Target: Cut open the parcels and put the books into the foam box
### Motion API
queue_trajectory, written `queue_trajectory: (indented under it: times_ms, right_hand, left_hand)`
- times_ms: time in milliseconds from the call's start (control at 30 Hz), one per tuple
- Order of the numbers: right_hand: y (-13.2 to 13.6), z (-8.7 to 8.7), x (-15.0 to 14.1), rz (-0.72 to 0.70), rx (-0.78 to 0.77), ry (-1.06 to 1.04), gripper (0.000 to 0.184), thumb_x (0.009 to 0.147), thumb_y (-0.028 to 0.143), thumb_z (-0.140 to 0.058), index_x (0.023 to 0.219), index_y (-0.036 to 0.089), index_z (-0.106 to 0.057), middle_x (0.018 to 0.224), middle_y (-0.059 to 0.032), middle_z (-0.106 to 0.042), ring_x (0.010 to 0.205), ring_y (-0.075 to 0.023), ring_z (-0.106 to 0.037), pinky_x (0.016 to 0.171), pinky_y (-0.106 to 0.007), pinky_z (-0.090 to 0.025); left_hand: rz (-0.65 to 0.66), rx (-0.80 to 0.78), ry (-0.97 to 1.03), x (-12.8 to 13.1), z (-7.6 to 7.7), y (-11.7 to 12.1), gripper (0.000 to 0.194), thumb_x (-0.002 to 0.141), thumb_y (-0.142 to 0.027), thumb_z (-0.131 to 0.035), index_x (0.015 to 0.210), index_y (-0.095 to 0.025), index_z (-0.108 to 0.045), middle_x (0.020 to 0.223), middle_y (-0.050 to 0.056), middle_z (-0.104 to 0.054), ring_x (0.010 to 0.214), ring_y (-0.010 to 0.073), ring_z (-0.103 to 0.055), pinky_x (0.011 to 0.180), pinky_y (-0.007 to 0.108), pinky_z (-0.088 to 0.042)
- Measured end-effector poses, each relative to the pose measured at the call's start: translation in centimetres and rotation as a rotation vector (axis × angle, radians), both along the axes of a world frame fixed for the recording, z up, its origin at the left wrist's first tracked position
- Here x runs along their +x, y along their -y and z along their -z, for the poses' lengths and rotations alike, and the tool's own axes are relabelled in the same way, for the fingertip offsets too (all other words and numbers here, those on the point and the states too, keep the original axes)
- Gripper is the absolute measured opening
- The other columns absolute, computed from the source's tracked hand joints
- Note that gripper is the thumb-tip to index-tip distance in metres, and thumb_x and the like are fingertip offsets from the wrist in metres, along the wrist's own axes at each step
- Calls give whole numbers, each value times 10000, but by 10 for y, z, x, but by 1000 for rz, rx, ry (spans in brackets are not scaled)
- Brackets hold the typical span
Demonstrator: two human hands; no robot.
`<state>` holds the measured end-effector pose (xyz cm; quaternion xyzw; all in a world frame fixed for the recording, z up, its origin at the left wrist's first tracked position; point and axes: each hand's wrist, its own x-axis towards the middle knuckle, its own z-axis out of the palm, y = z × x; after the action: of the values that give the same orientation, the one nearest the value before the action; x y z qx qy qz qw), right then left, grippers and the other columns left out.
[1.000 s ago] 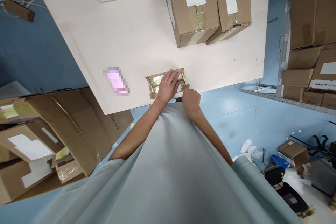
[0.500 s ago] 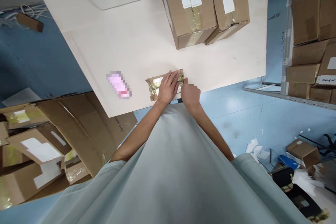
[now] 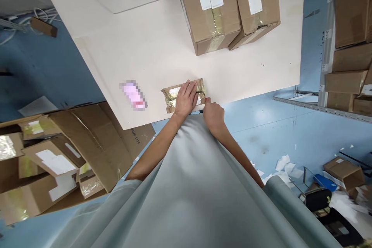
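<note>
The right hand (image 3: 214,114), its grip closed around a mostly hidden red object (image 3: 206,100), has just drawn bodyward along the taped package's (image 3: 171,104) right end, shifting the work there, while the flat left hand (image 3: 185,100) seems to steady it near the tabletop's (image 3: 247,69) front edge.

There's the bare left hand (image 3: 185,100) lying palm-down, outstretched, with the bare right hand (image 3: 214,115) curled tight near it, both bare forearms (image 3: 157,142) slanting inward!
</note>
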<state>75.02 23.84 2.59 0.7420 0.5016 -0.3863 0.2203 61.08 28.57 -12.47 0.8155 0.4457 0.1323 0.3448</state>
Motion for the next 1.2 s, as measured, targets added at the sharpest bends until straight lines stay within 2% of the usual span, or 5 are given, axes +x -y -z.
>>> queue_trajectory:
  times_ms: [333,467,700,1000,1200]
  right_hand:
    - [24,-15,30,75,22,-90,404,1212,302,-390,1501,172,-642,1172,-186,-842,1094,-327,-818,888,-362,-559]
    - [21,-14,60,186,89,-65,398,1219,330,-404,1507,202,-646,1116,-156,-852,1012,-324,-809,847,-344,-521]
    - [18,22,95,366,287,-234,331,1186,350,-450,1339,252,-727,974,-74,-856,893,-281,-806,823,-331,-548]
    - [7,23,117,528,525,-417,461,1147,549,-449,1375,248,-713,976,-36,-885,716,-238,-808,848,-388,-638]
    - [-9,20,123,561,605,-445,606,1133,662,-414,1430,228,-716,1009,-53,-884,660,-224,-784,823,-396,-661]
  left_hand:
    - [30,-31,-87,-4,-13,-4,625,1183,-511,-415,1679,-158,-554,1731,216,-571,1717,366,-419,1431,645,-285]
    - [119,-6,-144,3,-31,-8,1016,1024,-729,-676,1789,-143,-353,1833,272,-390,1754,456,-299,1418,718,-228]
    - [230,33,-248,27,-57,-23,1140,857,-268,-790,1826,-88,-219,1742,312,-452,1686,516,-371,1399,765,-218]
    - [37,137,-130,-27,-141,-27,1383,835,-605,-924,1861,-248,-68,1728,254,-410,1644,540,-370,1358,785,-278]
    - [2,43,-188,-53,-131,-26,1313,838,-455,-953,1856,-305,-137,1751,247,-371,1678,541,-337,1321,760,-363]
